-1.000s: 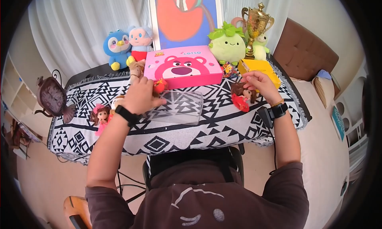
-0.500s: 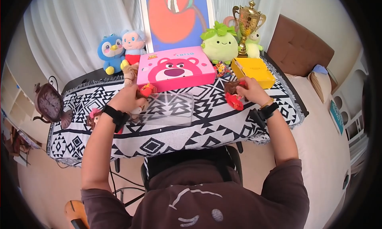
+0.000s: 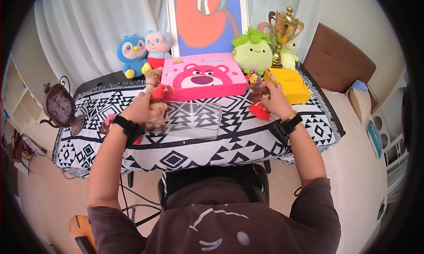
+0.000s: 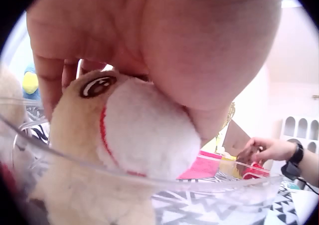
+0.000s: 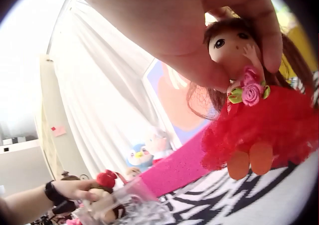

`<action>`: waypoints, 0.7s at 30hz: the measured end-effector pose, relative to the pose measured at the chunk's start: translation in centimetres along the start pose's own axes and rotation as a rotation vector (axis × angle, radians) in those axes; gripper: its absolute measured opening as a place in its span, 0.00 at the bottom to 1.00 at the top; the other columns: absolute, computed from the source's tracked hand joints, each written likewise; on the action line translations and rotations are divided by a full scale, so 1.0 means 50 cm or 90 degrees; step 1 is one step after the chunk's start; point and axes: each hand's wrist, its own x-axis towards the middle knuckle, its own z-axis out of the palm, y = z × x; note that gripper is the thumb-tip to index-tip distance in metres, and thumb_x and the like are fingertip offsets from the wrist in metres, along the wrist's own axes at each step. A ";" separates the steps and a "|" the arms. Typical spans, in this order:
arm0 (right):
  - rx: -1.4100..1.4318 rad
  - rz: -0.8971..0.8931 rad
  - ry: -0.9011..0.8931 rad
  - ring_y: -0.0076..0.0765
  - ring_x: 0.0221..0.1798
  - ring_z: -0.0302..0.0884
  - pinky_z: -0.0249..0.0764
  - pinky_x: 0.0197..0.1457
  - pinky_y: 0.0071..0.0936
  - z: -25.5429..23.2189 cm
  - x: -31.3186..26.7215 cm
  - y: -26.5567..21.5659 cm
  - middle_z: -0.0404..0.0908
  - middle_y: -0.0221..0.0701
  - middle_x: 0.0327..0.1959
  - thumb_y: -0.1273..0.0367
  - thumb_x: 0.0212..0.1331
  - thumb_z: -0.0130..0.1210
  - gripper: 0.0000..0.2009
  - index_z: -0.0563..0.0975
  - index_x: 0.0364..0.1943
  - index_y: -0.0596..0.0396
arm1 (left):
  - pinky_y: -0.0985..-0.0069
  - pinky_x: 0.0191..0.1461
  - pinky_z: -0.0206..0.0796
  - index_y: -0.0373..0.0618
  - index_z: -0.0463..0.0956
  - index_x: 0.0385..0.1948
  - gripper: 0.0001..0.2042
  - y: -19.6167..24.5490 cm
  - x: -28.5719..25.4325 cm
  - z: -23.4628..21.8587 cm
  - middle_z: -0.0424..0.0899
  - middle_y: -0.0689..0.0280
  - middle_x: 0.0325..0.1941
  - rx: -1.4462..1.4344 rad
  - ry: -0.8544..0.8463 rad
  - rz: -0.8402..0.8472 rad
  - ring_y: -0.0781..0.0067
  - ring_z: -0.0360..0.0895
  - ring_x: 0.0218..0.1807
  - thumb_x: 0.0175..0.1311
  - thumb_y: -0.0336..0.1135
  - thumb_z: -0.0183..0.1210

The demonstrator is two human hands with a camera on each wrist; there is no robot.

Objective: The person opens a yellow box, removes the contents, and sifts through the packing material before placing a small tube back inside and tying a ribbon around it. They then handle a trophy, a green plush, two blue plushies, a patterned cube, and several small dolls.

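My left hand point(image 3: 140, 107) grips the head of a tan plush animal point(image 4: 99, 120) with a white muzzle and a red stitched mouth. The rim of a clear plastic box point(image 3: 190, 121) crosses in front of the plush in the left wrist view. Over on the right, my right hand point(image 3: 279, 101) holds a doll point(image 5: 249, 105) by the head, thumb on one side and fingers on the other. The doll has long brown hair, a red dress with a pink rose, and orange feet. A second doll in pink point(image 3: 107, 124) lies partly hidden by my left wrist.
Behind the clear box stands a pink bear-face box point(image 3: 201, 93), with a yellow box point(image 3: 291, 88) to its right. Another tan plush point(image 3: 151, 79) and a round red ornament point(image 3: 157, 93) sit at its left. Plush toys and a gold trophy point(image 3: 285, 31) line the back.
My left hand has come back from beside the pink box and now holds the tan plush at the clear box. My right hand has taken hold of the red-dressed doll, which has shifted slightly left.
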 end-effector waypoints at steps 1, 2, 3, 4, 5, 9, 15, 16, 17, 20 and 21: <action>0.057 -0.026 0.017 0.51 0.52 0.70 0.71 0.53 0.39 -0.009 -0.003 -0.038 0.69 0.45 0.46 0.69 0.47 0.60 0.21 0.72 0.48 0.46 | 0.60 0.55 0.65 0.35 0.72 0.49 0.33 -0.002 -0.004 0.002 0.71 0.45 0.49 0.119 0.019 0.025 0.47 0.71 0.50 0.48 0.54 0.62; 0.114 -0.052 0.035 0.49 0.52 0.69 0.71 0.53 0.38 -0.017 -0.005 -0.075 0.70 0.43 0.45 0.70 0.47 0.60 0.20 0.72 0.47 0.46 | 0.59 0.54 0.66 0.35 0.72 0.50 0.35 -0.001 -0.006 0.002 0.70 0.44 0.49 0.238 0.037 0.052 0.45 0.72 0.49 0.49 0.58 0.61; 0.072 -0.173 0.068 0.46 0.49 0.70 0.71 0.51 0.35 -0.023 -0.008 -0.107 0.71 0.42 0.43 0.69 0.46 0.62 0.20 0.73 0.47 0.48 | 0.56 0.54 0.66 0.39 0.72 0.52 0.35 0.009 -0.013 -0.007 0.70 0.46 0.51 0.271 0.047 0.049 0.43 0.70 0.50 0.49 0.60 0.59; 0.073 -0.174 0.069 0.46 0.49 0.70 0.71 0.51 0.35 -0.027 -0.014 -0.146 0.71 0.42 0.43 0.69 0.46 0.62 0.20 0.73 0.47 0.48 | 0.56 0.54 0.66 0.39 0.72 0.52 0.35 0.020 -0.018 -0.017 0.70 0.46 0.51 0.272 0.048 0.048 0.43 0.70 0.50 0.49 0.60 0.59; 0.099 -0.213 0.057 0.43 0.49 0.70 0.71 0.52 0.33 -0.028 -0.023 -0.187 0.70 0.40 0.43 0.70 0.47 0.63 0.20 0.73 0.47 0.50 | 0.57 0.54 0.66 0.37 0.72 0.51 0.34 0.030 -0.023 -0.025 0.72 0.46 0.50 0.241 0.021 -0.008 0.43 0.72 0.50 0.50 0.59 0.59; 0.165 -0.363 0.065 0.40 0.46 0.73 0.72 0.50 0.31 0.033 -0.026 -0.269 0.75 0.38 0.40 0.68 0.47 0.65 0.21 0.71 0.46 0.56 | 0.62 0.52 0.68 0.31 0.72 0.47 0.33 0.021 -0.018 -0.040 0.79 0.43 0.45 0.045 -0.061 -0.042 0.46 0.77 0.47 0.51 0.57 0.60; 0.359 -0.282 -0.025 0.40 0.36 0.79 0.74 0.41 0.30 0.076 0.001 -0.325 0.77 0.40 0.36 0.67 0.48 0.64 0.21 0.69 0.43 0.59 | 0.64 0.50 0.70 0.31 0.70 0.48 0.31 0.030 -0.029 -0.010 0.81 0.44 0.41 0.007 0.042 -0.051 0.48 0.80 0.45 0.52 0.53 0.61; 0.334 -0.265 -0.009 0.39 0.36 0.80 0.74 0.40 0.30 0.076 0.002 -0.332 0.78 0.40 0.34 0.66 0.49 0.64 0.20 0.68 0.42 0.60 | 0.65 0.51 0.70 0.32 0.70 0.48 0.30 0.041 -0.038 -0.007 0.81 0.45 0.43 -0.017 0.076 -0.076 0.50 0.80 0.46 0.52 0.51 0.63; 0.336 -0.276 0.019 0.37 0.35 0.80 0.73 0.38 0.30 0.081 0.004 -0.333 0.78 0.38 0.32 0.65 0.50 0.64 0.20 0.67 0.40 0.60 | 0.65 0.50 0.70 0.33 0.70 0.47 0.27 0.053 -0.050 -0.008 0.80 0.46 0.43 0.005 0.088 -0.079 0.50 0.79 0.45 0.55 0.48 0.63; 0.375 -0.251 0.008 0.34 0.34 0.80 0.73 0.36 0.29 0.082 -0.006 -0.338 0.79 0.37 0.31 0.62 0.52 0.64 0.20 0.67 0.39 0.59 | 0.61 0.45 0.71 0.34 0.70 0.44 0.23 0.057 -0.065 0.010 0.79 0.48 0.41 0.150 0.342 0.120 0.47 0.77 0.44 0.59 0.47 0.60; 0.375 -0.251 0.008 0.34 0.34 0.80 0.73 0.36 0.29 0.083 -0.013 -0.341 0.79 0.37 0.31 0.62 0.52 0.64 0.20 0.67 0.39 0.59 | 0.64 0.47 0.70 0.34 0.70 0.44 0.18 0.103 -0.078 -0.007 0.77 0.51 0.41 0.016 0.317 0.155 0.51 0.75 0.45 0.61 0.41 0.59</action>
